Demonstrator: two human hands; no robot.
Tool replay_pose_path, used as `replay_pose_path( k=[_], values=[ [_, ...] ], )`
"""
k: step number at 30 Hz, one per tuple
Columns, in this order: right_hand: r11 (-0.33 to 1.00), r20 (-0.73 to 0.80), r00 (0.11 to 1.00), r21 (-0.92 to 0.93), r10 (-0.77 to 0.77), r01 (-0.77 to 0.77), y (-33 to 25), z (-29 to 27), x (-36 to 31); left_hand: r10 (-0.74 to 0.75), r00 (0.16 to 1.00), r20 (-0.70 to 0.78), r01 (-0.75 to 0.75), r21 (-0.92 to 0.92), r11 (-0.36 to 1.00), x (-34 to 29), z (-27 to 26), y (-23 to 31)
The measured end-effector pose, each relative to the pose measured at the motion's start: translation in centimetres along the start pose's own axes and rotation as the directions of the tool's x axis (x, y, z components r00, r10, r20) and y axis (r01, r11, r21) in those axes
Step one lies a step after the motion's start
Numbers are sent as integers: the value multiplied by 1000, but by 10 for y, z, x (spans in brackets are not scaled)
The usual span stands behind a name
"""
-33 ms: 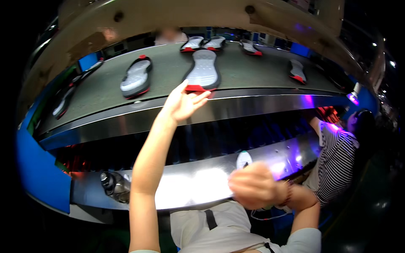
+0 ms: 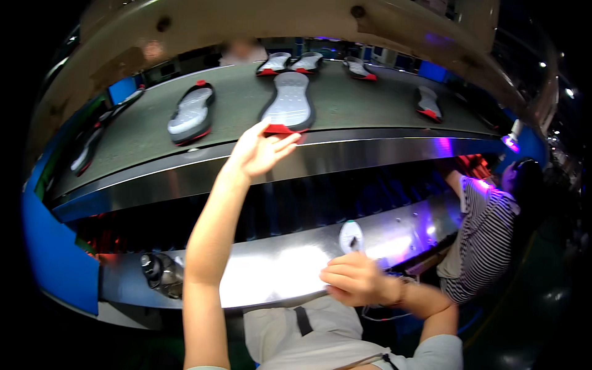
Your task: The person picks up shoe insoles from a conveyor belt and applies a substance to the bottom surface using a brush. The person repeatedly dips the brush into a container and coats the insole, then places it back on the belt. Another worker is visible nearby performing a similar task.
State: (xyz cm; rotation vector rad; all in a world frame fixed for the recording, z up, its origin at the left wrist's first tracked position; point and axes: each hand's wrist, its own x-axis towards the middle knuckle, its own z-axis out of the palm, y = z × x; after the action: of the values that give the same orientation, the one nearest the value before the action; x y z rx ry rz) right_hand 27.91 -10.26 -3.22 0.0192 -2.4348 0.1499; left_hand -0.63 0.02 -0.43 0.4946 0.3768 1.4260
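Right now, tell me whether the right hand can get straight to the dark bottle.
Probably not straight: the left forearm seems to stand between the right hand and the bottle on the metal ledge. Going around that arm looks possible, though depth is hard to judge.

The left hand is at the red end of a sole on the belt, the right hand curled near the ledge.

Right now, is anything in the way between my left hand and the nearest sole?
Nothing visible is: your left hand is right at the near end of the grey-topped sole on the belt. Whether the fingers touch it, I can't tell.
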Motion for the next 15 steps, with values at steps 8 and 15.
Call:
replay_pose_path(
  k=[8, 15],
  values=[
    [-471, 431, -239, 870, 870, -146, 7, 141, -201, 50, 999, -11, -47, 168, 985, -2, 25, 8],
    [-580, 586, -166, 810, 793, 87, 14, 145, -221, 226, 953, 200, -257, 147, 955, -77, 27, -55]
  ],
)
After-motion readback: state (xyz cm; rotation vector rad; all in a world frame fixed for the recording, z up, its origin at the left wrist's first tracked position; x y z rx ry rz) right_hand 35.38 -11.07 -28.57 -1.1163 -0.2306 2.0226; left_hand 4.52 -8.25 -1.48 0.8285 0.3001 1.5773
